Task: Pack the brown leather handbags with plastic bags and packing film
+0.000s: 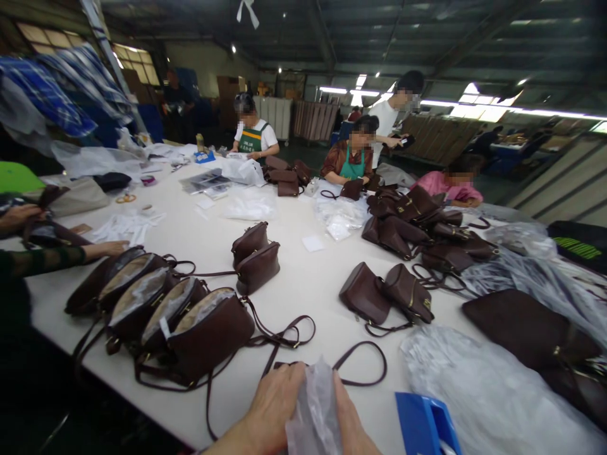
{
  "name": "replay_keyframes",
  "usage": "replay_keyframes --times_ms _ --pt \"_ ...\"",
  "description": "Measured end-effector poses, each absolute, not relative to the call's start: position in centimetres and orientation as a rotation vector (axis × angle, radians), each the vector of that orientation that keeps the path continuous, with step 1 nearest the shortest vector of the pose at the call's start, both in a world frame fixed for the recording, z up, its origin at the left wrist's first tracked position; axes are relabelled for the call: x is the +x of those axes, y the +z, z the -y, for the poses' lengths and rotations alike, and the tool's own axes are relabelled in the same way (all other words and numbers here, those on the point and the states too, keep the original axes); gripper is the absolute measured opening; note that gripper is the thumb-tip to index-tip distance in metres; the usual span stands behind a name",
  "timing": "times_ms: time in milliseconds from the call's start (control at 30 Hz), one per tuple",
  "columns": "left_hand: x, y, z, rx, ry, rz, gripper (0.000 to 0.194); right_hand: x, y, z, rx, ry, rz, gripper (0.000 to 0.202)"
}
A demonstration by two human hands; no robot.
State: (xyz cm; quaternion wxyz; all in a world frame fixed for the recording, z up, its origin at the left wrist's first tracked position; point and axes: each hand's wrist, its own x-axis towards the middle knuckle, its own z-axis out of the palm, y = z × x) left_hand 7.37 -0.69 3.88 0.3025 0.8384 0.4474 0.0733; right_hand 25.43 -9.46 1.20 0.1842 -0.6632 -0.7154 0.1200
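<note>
At the bottom edge, my left hand (272, 404) and my right hand (348, 420) close together on a clear plastic bag (313, 411) held between them. A thin brown strap (360, 363) loops on the white table (303, 284) just beyond my fingers. To the left lies a row of several brown handbags (156, 309), open and stuffed with paper. Two more brown bags (386, 294) lie ahead to the right.
A blue holder (424, 423) sits by my right hand. Crumpled plastic sheets (478, 385) and a dark bag (526, 325) lie on the right. Several people work at the far side; another person's arm (71, 253) reaches in from the left. Bag piles (417, 221) lie further back.
</note>
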Motion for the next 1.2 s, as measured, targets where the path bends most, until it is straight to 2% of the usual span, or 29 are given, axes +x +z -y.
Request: replay_keyframes --times_ms 100,200,367,533,633,700,833,933,1033,1200 --pt "7.1 3.7 0.0 2.289 0.194 -1.121 0.024 27.2 1.4 8.6 -1.665 0.313 2.366 0.083" --pt "6.7 3.5 -0.2 2.314 0.21 -1.11 0.028 28.5 1.5 8.3 -1.497 0.177 2.668 0.079" --pt "6.1 2.7 1.0 2.408 0.255 -1.112 0.042 28.3 0.8 8.5 -1.552 -0.059 2.771 0.08" --pt "5.4 2.6 1.1 2.352 0.213 -1.005 0.064 25.7 3.0 6.7 -1.787 0.238 2.7 0.073" --pt "5.6 3.3 0.6 2.269 0.178 -0.971 0.073 24.1 5.2 5.1 -2.01 0.487 2.63 0.08" --pt "6.0 3.9 0.6 2.194 0.184 -1.135 0.069 23.9 5.9 4.6 -2.14 0.599 2.574 0.089" --pt "6.3 4.5 1.7 1.919 0.082 -1.49 0.034 25.4 5.5 5.3 -1.915 0.992 2.405 0.091" --pt "5.7 4.1 2.7 1.833 -0.027 -1.415 0.028 26.4 4.4 6.4 -1.722 1.273 2.186 0.068" --pt "5.2 3.8 3.3 1.838 -0.025 -1.422 0.028 26.2 3.6 7.5 -1.558 1.375 2.143 0.048" --pt "5.6 4.6 2.3 2.047 -0.059 -1.634 0.018 26.2 2.7 8.6 -1.579 1.374 2.166 0.077"
